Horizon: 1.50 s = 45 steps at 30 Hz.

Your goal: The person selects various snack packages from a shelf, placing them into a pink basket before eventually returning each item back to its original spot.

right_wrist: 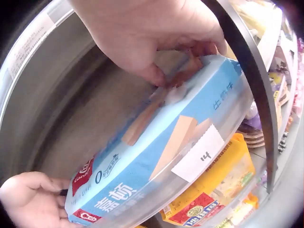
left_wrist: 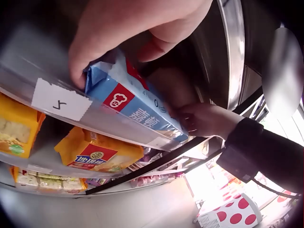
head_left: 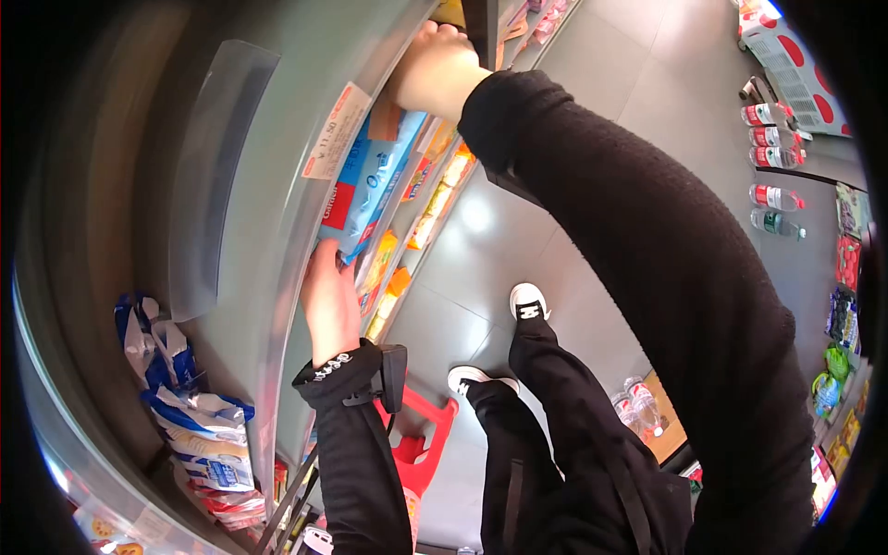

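Observation:
A long blue packet (head_left: pixel 375 190) of Garden biscuits lies along a shelf, behind its clear front lip (right_wrist: pixel 218 152). At the packet's near end, my left hand (head_left: pixel 330 301) grips the corner; the left wrist view shows its thumb and fingers spread round that end. My right hand (right_wrist: pixel 152 35) holds the far end from above, thumb and fingertips bent onto the top and back edge. In the head view the right hand (head_left: pixel 439 74) partly disappears behind the shelf edge. The packet's back side is hidden.
Yellow packets (left_wrist: pixel 102 152) stand one shelf lower. A dark upright post (right_wrist: pixel 259 85) rises beside my right hand. Blue-and-white packs (head_left: pixel 199 425) sit on the shelf at left. A red plastic item (head_left: pixel 425 444) stands near my feet, and bottles (head_left: pixel 775 139) line the right side.

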Available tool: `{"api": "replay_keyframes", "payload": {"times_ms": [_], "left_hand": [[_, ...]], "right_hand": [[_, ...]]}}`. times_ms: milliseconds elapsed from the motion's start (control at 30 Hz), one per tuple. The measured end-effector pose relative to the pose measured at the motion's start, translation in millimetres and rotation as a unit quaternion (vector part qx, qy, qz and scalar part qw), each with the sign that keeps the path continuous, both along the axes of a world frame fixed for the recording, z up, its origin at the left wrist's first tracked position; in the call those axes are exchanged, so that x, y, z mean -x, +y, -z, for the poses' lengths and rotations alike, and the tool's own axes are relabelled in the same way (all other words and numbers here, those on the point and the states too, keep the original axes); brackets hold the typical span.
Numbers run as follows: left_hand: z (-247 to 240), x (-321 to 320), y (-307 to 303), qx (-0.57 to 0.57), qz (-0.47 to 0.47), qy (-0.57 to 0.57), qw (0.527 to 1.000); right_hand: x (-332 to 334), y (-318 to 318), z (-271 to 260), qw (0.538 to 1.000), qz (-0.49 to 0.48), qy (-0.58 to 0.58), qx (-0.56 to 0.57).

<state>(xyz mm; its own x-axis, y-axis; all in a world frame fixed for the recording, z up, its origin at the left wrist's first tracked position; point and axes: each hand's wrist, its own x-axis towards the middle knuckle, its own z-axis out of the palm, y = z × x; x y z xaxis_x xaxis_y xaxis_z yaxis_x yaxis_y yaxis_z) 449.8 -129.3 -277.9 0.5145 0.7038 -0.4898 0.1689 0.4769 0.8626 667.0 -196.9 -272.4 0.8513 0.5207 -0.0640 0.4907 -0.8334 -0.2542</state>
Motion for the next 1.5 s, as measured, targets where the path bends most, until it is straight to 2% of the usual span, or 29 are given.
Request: {"api": "replay_keyframes", "payload": {"times_ms": [67,133,167,233,267,300,333,367,400,433,467,567,633,667,767,800,867,933,967,1033,1133,1167,1233,1267,1333,1500], "left_hand": [[-2.2,2.7,2.5,-0.024,0.036,0.010,0.999],[-11.0,9.7,1.9,-0.008,0.025,0.013,1.000],[-16.0,14.7,1.4,0.007,0.015,0.018,1.000],[-23.5,23.3,-2.3,-0.017,0.008,0.046,0.999],[-25.9,27.5,-4.1,-0.041,0.003,0.071,0.997],[-27.1,30.9,-5.6,-0.025,-0.048,0.027,0.998],[-31.2,35.8,-8.2,-0.024,-0.050,0.028,0.998],[-38.1,40.5,-11.2,-0.087,-0.025,0.100,0.991],[-44.5,41.5,-14.9,-0.148,0.000,0.170,0.974],[-49.1,36.7,-24.4,-0.073,-0.101,0.098,0.987],[-50.5,40.3,-27.3,-0.073,-0.101,0.098,0.987],[-56.1,63.9,-34.2,-0.064,-0.012,0.026,0.998],[-56.8,79.2,-45.1,-0.089,-0.014,0.049,0.995],[-56.8,86.6,-52.3,-0.113,-0.013,0.074,0.991],[-52.4,115.6,-72.5,-0.130,0.031,0.074,0.988],[-51.7,124.8,-80.5,-0.147,0.053,0.082,0.984],[-55.1,139.5,-98.2,-0.096,0.039,0.072,0.992],[-67.9,148.5,-115.0,-0.118,0.073,0.065,0.988],[-72.0,151.7,-123.5,-0.123,0.069,0.046,0.989],[-85.8,152.2,-137.1,-0.141,0.079,0.021,0.987],[-99.2,154.8,-151.5,-0.215,0.098,-0.042,0.971],[-104.5,151.0,-150.2,-0.244,0.096,-0.061,0.963],[-111.2,141.0,-142.2,-0.305,0.087,-0.089,0.944],[-114.0,134.3,-132.6,-0.337,0.082,-0.099,0.933],[-122.1,118.2,-106.1,-0.407,0.095,-0.088,0.904],[-133.0,86.0,-50.1,-0.450,0.060,-0.124,0.882]], "right_hand": [[-1.4,0.1,-1.3,1.000,0.009,-0.016,-0.014],[-6.0,0.4,-5.0,0.995,-0.082,0.061,0.017],[-7.2,-0.8,-6.1,0.995,-0.083,0.061,0.018],[-2.3,-3.8,-19.5,0.977,-0.150,0.132,0.080],[3.2,-2.3,-19.5,0.976,-0.152,0.133,0.080],[8.0,-0.7,-16.0,0.987,-0.105,0.121,0.028],[13.6,0.5,-12.9,0.992,-0.057,0.108,-0.024],[20.7,-0.1,-8.7,0.992,-0.059,0.109,-0.024],[28.1,-2.5,-3.8,0.994,-0.066,0.044,-0.069],[33.5,-4.4,0.1,0.990,-0.073,-0.023,-0.114],[40.0,-6.5,4.1,0.988,-0.056,0.002,-0.143],[62.0,-25.4,-1.0,0.976,-0.052,0.067,-0.203],[79.5,-40.9,-0.6,0.966,-0.067,0.083,-0.236],[87.4,-50.8,-0.6,0.969,-0.064,0.117,-0.210],[114.0,-79.7,-0.2,0.959,-0.079,0.099,-0.252],[122.8,-89.0,-1.2,0.955,-0.064,0.082,-0.277],[136.4,-107.7,-7.5,0.949,-0.052,0.063,-0.305],[146.2,-127.1,-18.1,0.930,-0.002,0.186,-0.318],[150.2,-135.1,-27.0,0.930,-0.006,0.184,-0.319],[153.3,-147.5,-52.5,0.911,0.054,0.213,-0.349],[140.0,-161.8,-70.8,0.916,0.010,0.071,-0.394],[136.8,-161.9,-83.2,0.916,0.005,0.068,-0.396],[130.8,-155.2,-115.4,0.824,0.048,0.194,-0.530],[127.8,-149.6,-119.6,0.825,0.042,0.190,-0.531],[113.1,-133.8,-124.7,0.783,-0.004,0.128,-0.609],[85.0,-89.7,-116.3,0.780,-0.060,0.105,-0.614]]}}
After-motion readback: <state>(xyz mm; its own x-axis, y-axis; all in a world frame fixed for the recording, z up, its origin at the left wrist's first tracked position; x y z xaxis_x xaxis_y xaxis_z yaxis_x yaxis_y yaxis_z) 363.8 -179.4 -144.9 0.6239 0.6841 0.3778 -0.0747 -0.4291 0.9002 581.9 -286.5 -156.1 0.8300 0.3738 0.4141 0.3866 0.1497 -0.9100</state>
